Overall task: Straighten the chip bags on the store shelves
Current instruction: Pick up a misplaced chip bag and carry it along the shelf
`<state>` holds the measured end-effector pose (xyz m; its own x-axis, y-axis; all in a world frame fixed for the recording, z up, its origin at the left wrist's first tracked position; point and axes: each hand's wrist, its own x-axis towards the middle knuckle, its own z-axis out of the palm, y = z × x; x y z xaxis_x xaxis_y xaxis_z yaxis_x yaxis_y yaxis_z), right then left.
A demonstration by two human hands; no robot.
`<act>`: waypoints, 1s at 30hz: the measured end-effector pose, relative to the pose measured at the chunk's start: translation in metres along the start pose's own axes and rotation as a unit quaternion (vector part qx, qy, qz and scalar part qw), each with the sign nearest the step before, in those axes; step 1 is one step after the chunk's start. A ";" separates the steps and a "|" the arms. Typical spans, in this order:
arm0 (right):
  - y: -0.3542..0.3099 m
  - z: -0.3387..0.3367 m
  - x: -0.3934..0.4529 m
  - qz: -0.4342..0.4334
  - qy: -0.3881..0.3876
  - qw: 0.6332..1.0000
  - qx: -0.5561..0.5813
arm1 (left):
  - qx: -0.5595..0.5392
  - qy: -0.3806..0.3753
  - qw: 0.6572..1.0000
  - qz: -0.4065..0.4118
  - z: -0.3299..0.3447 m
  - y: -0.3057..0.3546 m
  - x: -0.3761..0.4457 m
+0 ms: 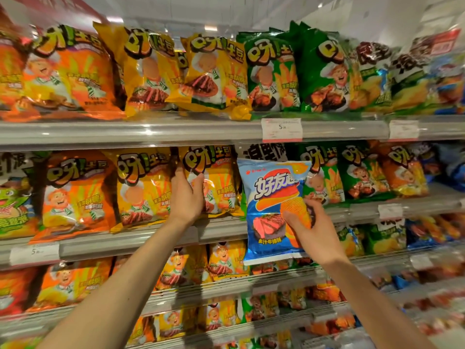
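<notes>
On the second shelf (151, 238) from the top, left hand (187, 195) grips a yellow bag (219, 182) at its left edge: thumb across the front, fingers tucked behind. That bag stands upright in the row, touching the next yellow bag (141, 187) on its left. Right hand (308, 227) holds a blue bag (273, 210) out in front of the shelf edge, clamped on its lower right side, thumb on the front, fingers wrapped behind. Blue bag is upright with a slight tilt, its bottom hanging below the second shelf rail and overlapping the yellow bags (226, 260) on the third shelf. It sits just right of the gripped yellow bag and partly covers a green bag (324, 177) behind it.

Top shelf (125, 132): orange bag (70, 71) at left, yellow bags (216, 74) mid, one leaning forward and skewed, green bags (271, 71) at right. Price tag (281, 129) on the top rail, another (34, 253) on the second rail far left. Lower shelves are blurred; mixed orange, yellow and green packs.
</notes>
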<state>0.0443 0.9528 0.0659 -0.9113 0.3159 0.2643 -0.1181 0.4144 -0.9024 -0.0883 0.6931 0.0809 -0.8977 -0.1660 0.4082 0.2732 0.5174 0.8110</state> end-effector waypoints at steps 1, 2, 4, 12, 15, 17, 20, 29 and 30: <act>0.001 0.002 0.000 0.000 0.000 1.000 0.003 | 0.002 0.005 1.000 0.003 0.002 0.000 -0.001; 0.002 0.003 0.001 0.000 0.000 1.000 0.002 | 0.007 0.001 1.000 0.002 0.003 0.001 -0.001; 0.003 0.006 0.001 0.002 0.000 1.000 0.003 | 0.016 -0.032 0.999 -0.002 0.002 -0.006 0.001; 0.000 0.020 -0.005 0.000 0.002 0.999 0.043 | 0.029 -0.038 0.995 0.085 -0.021 -0.010 -0.026; 0.000 0.029 -0.008 0.003 0.005 0.998 0.060 | 0.018 0.005 0.992 0.128 -0.029 -0.018 -0.046; -0.002 0.035 -0.011 0.006 0.004 0.997 0.082 | -0.007 0.000 0.992 0.123 -0.029 -0.022 -0.061; -0.002 0.052 -0.016 0.022 -0.015 0.993 0.111 | -0.056 -0.054 0.992 0.097 -0.028 -0.022 -0.084; 0.014 0.065 -0.049 0.056 -0.021 0.988 0.145 | -0.198 -0.218 0.954 0.048 -0.011 -0.015 -0.133; 0.019 0.058 -0.052 0.060 -0.023 0.987 0.148 | -0.205 -0.221 0.952 0.046 -0.005 -0.012 -0.137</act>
<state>0.0666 0.8947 0.0153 -0.9419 0.3050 0.1405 -0.1124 0.1078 -0.9878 0.0336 0.7059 0.0172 -0.8969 0.2799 0.3424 0.3878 0.1254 0.9132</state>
